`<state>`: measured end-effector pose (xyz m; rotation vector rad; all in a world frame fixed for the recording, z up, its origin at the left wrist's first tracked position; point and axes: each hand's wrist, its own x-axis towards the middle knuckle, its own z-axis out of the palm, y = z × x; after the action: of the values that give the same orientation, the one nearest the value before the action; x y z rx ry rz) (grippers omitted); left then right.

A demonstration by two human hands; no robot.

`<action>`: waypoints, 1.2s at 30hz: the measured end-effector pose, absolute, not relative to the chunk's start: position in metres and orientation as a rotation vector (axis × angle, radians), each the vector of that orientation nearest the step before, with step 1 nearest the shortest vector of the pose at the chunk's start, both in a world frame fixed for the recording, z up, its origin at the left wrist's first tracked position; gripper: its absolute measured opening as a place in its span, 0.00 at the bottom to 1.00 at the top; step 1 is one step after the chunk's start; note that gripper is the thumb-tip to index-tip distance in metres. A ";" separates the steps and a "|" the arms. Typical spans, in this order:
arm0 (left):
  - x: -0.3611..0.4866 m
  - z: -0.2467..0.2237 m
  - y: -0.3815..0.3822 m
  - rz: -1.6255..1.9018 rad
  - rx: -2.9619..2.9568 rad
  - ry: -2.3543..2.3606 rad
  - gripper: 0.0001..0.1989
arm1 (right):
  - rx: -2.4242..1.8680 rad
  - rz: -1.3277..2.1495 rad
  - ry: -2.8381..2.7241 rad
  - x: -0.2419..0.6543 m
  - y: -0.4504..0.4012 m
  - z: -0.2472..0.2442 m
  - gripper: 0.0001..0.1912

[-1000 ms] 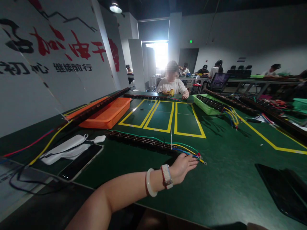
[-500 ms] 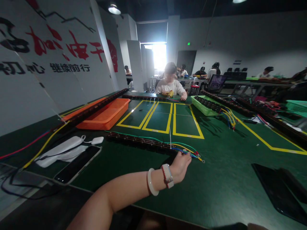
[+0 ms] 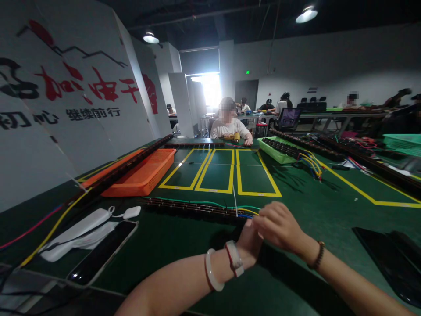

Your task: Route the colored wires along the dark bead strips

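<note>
A long dark strip with cable bundles (image 3: 194,208) lies across the green table in front of me. Its green, yellow and blue wires (image 3: 248,212) leave the right end and run in under my hands. My left hand (image 3: 250,241), with a white bangle and a watch band at the wrist, is closed at these wires; its fingertips are partly covered. Over it from the right comes my right hand (image 3: 278,224), fingers curled and pressed together at the wire ends. The two hands touch, and they hide the tips of the wires. A white cable tie (image 3: 235,199) sticks up from the strip.
An orange basket (image 3: 154,175) stands at left beneath another dark strip (image 3: 131,164). A phone (image 3: 103,252) and a white power bank (image 3: 79,226) lie front left. A green basket (image 3: 279,151) holds wired strips. Black flat objects (image 3: 384,259) lie right. A person (image 3: 228,123) sits opposite.
My right hand has come in from the right and closed over the wire ends beside my left hand, covering the ring terminals. The view has tilted up slightly.
</note>
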<state>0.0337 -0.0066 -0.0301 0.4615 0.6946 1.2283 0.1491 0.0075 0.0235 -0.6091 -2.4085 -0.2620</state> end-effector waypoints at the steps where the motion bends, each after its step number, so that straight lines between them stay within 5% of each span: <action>1: 0.034 -0.031 -0.006 1.244 0.452 0.689 0.03 | -0.769 -0.195 -2.352 0.149 0.024 0.020 0.10; 8: 0.031 -0.033 -0.007 1.218 0.398 0.653 0.06 | -1.067 0.818 -2.345 0.178 0.068 -0.008 0.17; 13: 0.032 -0.029 -0.009 1.204 0.427 0.681 0.08 | -1.089 1.021 -2.253 0.181 0.061 -0.009 0.17; 23: 0.032 -0.029 -0.012 1.231 0.432 0.663 0.07 | -1.147 0.406 -2.091 0.167 0.080 -0.024 0.10; 31: 0.032 -0.025 -0.012 1.230 0.438 0.630 0.05 | -1.061 -0.024 -2.462 0.167 0.087 -0.032 0.13; 36: 0.031 -0.028 -0.010 1.220 0.456 0.624 0.09 | -0.935 -0.027 -2.542 0.174 0.084 -0.031 0.14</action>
<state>0.0314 -0.0096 -0.0277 0.4557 0.6245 1.2197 0.1735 0.0843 -0.0310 -0.9346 -2.5420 -0.0270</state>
